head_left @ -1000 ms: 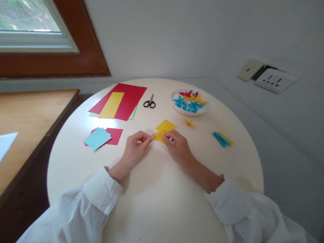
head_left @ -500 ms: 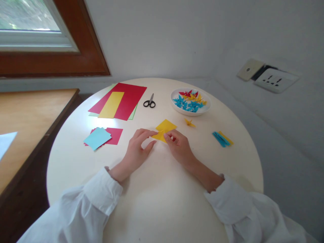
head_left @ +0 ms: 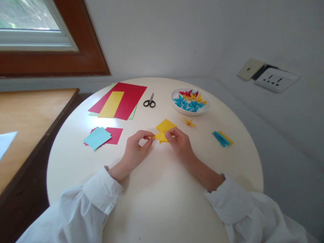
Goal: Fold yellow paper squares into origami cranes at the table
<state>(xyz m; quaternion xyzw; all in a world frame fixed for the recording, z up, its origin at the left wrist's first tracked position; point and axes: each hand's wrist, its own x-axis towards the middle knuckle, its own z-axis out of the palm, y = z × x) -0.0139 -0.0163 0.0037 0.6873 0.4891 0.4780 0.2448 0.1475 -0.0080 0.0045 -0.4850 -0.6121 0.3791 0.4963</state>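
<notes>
A partly folded sheet of yellow origami paper [head_left: 165, 125] is between my two hands, over the middle of the round table. My left hand [head_left: 138, 145] pinches its left corner between thumb and fingertips. At the paper's right side, my right hand [head_left: 180, 144] grips the edge, thumb on top, the fingers behind it partly hidden. The upper part of the sheet is a flat diamond, while the lower part shows creased flaps. Just beyond my right hand lies a small folded yellow paper crane [head_left: 189, 122].
A white plate [head_left: 177, 109] of red, yellow and blue cranes stands at the back right of the table [head_left: 157, 202]. Scissors [head_left: 149, 101] lie beside large red sheets [head_left: 133, 98]. Light blue squares [head_left: 97, 138] are at left, folded strips [head_left: 222, 138] at right.
My left fingers have closed on the paper's left corner. My right hand has shifted slightly, and the lower flaps of the yellow paper have changed shape.
</notes>
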